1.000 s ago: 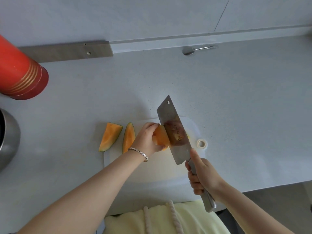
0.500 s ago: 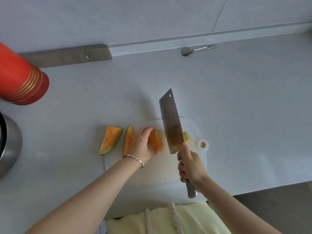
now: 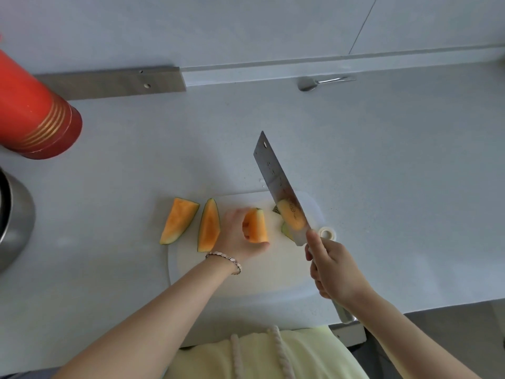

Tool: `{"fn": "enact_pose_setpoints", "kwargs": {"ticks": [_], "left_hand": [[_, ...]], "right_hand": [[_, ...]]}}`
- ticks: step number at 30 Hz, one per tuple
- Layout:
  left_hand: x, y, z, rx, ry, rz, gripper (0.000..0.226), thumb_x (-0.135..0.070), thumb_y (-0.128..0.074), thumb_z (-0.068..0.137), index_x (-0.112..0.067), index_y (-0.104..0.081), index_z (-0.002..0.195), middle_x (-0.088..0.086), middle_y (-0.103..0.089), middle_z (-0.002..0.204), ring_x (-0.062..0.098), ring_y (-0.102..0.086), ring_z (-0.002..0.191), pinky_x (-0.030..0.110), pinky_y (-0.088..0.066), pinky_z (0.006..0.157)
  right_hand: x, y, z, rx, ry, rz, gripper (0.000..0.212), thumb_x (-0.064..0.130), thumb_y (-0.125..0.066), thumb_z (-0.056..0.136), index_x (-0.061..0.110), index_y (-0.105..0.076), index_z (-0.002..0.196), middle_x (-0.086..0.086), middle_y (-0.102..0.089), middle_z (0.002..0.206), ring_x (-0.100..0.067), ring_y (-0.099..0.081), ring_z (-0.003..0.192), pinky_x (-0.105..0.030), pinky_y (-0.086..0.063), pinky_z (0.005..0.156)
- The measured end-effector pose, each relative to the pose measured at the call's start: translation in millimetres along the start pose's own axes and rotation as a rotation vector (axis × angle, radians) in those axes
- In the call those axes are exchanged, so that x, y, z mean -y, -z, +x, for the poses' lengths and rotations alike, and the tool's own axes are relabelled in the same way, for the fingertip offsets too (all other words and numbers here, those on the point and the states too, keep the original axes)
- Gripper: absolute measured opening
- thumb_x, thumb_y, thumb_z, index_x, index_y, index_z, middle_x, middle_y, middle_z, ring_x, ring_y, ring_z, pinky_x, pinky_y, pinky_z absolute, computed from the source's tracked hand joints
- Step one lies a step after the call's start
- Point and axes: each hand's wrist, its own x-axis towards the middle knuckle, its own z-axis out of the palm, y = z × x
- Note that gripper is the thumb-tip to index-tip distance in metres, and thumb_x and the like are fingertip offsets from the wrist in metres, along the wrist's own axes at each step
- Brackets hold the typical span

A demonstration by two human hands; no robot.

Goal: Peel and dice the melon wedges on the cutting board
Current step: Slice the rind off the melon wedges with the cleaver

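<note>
Left grip around melon wedge

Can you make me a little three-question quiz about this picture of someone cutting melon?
1. True or false: the right hand holds the cleaver.
2. How many melon wedges with the rind still on lie to the left of the left hand?
3. What is the left hand holding? A) a spoon B) a peeled melon piece C) the red canister

Key
1. True. The right hand grips the cleaver's handle, blade lifted over the cutting board.
2. Two: the far-left wedge, partly off the board, and the second wedge beside it.
3. B. It steadies the peeled melon piece. The spoon lies by the wall and the red canister stands far left.
</note>
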Motion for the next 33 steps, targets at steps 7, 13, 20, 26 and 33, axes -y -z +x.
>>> {"fn": "enact_pose_setpoints", "kwargs": {"ticks": [7, 13, 20, 26, 33], "left_hand": [[-5.6, -5.5, -6.3, -0.072, 0.123, -0.073, 0.058, -0.026, -0.075, 0.073, -0.010, -0.054, 0.125, 0.004, -0.062, 0.118, 0.021, -0.060, 0.106, 0.034, -0.049, 0.096], [-6.2, -1.8, -7.9, -0.077, 0.185, -0.100, 0.039, -0.018, -0.070, 0.076, -0.009, -0.064, 0.114, 0.007, -0.068, 0.112, 0.021, -0.063, 0.105, 0.028, -0.048, 0.093], [-5.6, -4.4, -8.6, -0.078, 0.211, -0.139, 0.028, -0.026, -0.073, 0.074, -0.008, -0.069, 0.096, 0.006, -0.072, 0.097, 0.020, -0.066, 0.092, 0.029, -0.053, 0.084], [-9.2, -4.0, -12.5, -0.072, 0.196, -0.115, 0.023, -0.030, -0.070, 0.078, -0.008, -0.067, 0.085, 0.007, -0.070, 0.086, 0.020, -0.064, 0.084, 0.025, -0.047, 0.074], [-17.0, -1.6, -14.9, -0.069, 0.208, -0.101, 0.025, -0.030, -0.066, 0.081, -0.013, -0.055, 0.066, 0.001, -0.061, 0.069, 0.013, -0.057, 0.067, 0.016, -0.036, 0.055]], "right_hand": [[10.3, -8.5, -3.0, -0.012, 0.060, -0.287, 0.049, 0.054, -0.033, 0.092, 0.011, -0.036, 0.069, -0.002, -0.035, 0.058, -0.016, -0.030, 0.052, -0.029, -0.029, 0.054], [16.4, -23.6, -8.3, -0.029, 0.102, -0.497, 0.048, 0.051, -0.035, 0.094, 0.018, -0.032, 0.060, 0.004, -0.037, 0.056, -0.014, -0.032, 0.051, -0.027, -0.026, 0.050], [13.6, -27.5, -10.4, -0.017, 0.132, -0.602, 0.048, 0.054, -0.032, 0.093, 0.018, -0.034, 0.062, 0.003, -0.038, 0.055, -0.014, -0.031, 0.048, -0.026, -0.026, 0.048], [12.2, -33.5, -12.9, -0.052, 0.110, -0.702, 0.046, 0.056, -0.028, 0.094, 0.021, -0.034, 0.065, 0.003, -0.042, 0.059, -0.013, -0.037, 0.051, -0.026, -0.026, 0.047], [8.7, -45.2, -2.8, -0.070, 0.098, -0.725, 0.044, 0.058, -0.026, 0.094, 0.025, -0.032, 0.065, 0.004, -0.044, 0.062, -0.015, -0.041, 0.056, -0.025, -0.027, 0.048]]}}
